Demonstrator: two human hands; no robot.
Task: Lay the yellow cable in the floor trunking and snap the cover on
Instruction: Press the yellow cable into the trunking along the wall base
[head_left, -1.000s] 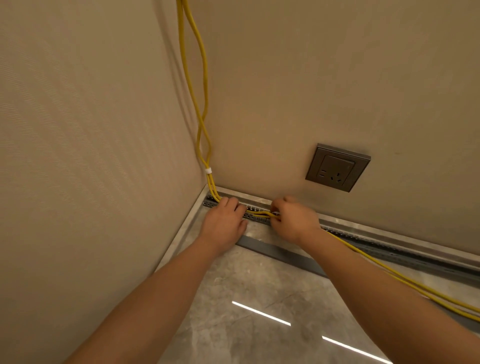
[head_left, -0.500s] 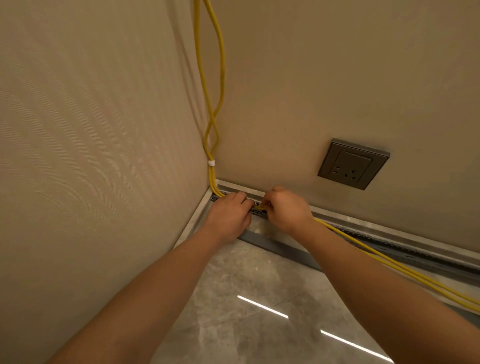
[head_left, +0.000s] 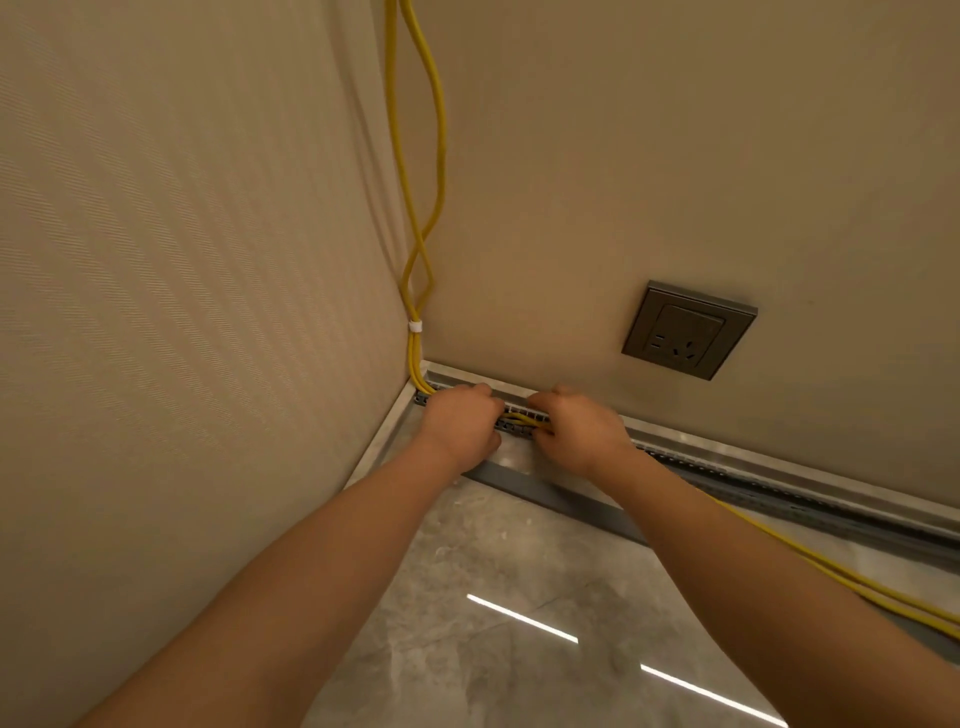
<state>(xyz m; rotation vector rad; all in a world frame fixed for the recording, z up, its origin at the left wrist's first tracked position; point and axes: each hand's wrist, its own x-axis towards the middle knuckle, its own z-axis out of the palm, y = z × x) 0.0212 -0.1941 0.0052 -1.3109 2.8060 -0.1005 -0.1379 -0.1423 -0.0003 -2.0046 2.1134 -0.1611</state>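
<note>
Two bare forearms reach down into a room corner where beige walls meet a grey stone floor. To the left of both hands, a pair of yellow cables (head_left: 415, 208) hangs down the corner, bound by a white tie (head_left: 415, 326), and bends into the slotted grey floor trunking (head_left: 753, 483) along the wall base. The left hand (head_left: 460, 423) rests palm down on the trunking near the corner, fingers curled over the cables. Just beside it, the right hand (head_left: 579, 434) closes its fingers around the yellow strands, pinching them at the channel. Below both hands, a flat grey cover strip (head_left: 550, 493) lies loose on the floor. Right of the grip, the cables trail across the floor outside the trunking. Above, a dark wall socket (head_left: 688, 329) sits in the wall.
</note>
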